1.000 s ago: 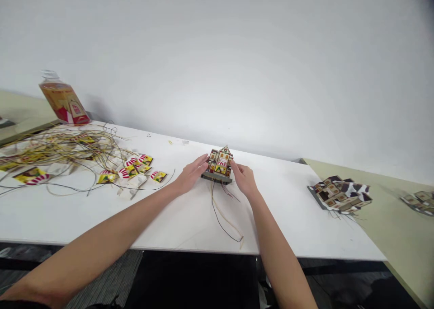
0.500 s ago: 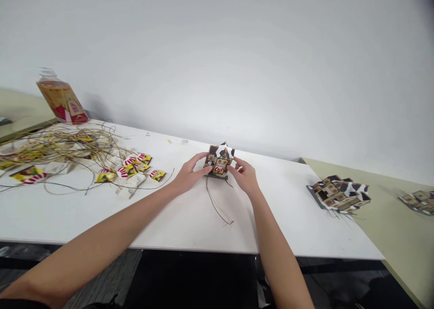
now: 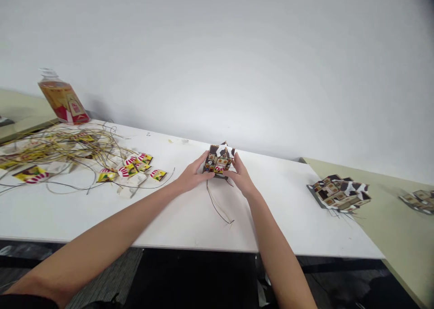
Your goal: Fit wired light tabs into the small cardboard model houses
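A small model house [image 3: 220,157] stands in the middle of the white table, with a dark roof, white snow-like patches and a red-and-white striped piece on its front. My left hand [image 3: 195,175] grips its left side, thumb low on the front and fingers at the edge. On the right side, my right hand [image 3: 240,175] holds it the same way, with the thumb near the bottom of the front. Thin wires [image 3: 219,207] trail from its base toward me across the table.
On the left lies a tangle of thin wires [image 3: 77,142] with several yellow pieces with red-and-white stripes [image 3: 158,175]. A bottle of amber liquid [image 3: 64,99] stands behind it. More model houses [image 3: 341,194] sit at the right end, near a beige table [image 3: 383,223]. A wall [image 3: 237,65] rises behind.
My thumbs have shifted lower on the front of the model house, and my right fingers have straightened along its side. The house has stayed almost in place.
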Motion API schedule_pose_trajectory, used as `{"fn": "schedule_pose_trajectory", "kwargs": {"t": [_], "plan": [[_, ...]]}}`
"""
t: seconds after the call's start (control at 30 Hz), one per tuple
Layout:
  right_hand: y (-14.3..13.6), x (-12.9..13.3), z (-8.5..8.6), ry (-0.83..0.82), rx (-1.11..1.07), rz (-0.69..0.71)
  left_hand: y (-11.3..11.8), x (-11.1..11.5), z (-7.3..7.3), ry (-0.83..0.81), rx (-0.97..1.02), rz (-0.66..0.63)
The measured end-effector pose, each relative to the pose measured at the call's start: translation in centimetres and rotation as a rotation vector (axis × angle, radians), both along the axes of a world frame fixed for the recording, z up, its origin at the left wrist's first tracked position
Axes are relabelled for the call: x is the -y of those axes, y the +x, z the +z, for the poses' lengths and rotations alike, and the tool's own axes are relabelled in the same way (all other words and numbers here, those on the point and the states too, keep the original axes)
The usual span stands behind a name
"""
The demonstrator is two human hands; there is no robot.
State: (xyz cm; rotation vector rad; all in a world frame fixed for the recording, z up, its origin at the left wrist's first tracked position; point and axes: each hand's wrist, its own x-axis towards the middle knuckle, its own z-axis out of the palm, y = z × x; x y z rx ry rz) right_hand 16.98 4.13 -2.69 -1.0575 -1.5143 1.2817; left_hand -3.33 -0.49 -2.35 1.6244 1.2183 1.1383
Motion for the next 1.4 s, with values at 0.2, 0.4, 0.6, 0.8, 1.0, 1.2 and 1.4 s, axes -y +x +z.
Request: {"fn": "schedule_pose_trajectory", "kwargs": {"t": [0.2,0.4,0.6,0.8,1.0,1.2,1.4], "plan": [[-1.3,1.3,0.7,0.025,-0.126,0.160,0.2,-0.2,-0.5,0.043,0.075,-0.088],[-1.7,2.3,1.4,0.087,-0.167,0.197,0.3,-0.6,-0.9,0.076,0.166,-0.148],[-1.6,2.3,1.0,0.110,-0.143,0.142,0.4,-0.1,-0.4,0.075,0.143,-0.118],[-1.6,1.5,-0.1,0.116,-0.170,0.087,-0.1,0.4,0.1,0.146,-0.083,-0.017],[-1.7,1.5,0.0,0.004,-0.214,0.185,-0.2,0.7,0.5,0.252,-0.237,0.061],[-1.7,1.4,-0.2,-0.002,-0.221,0.164,0.2,0.9,0.3,0.326,-0.272,0.176],[-1.7,1.3,-0.5,0.014,-0.190,0.186,0.5,1.2,0.7,0.227,-0.364,0.262]]}}
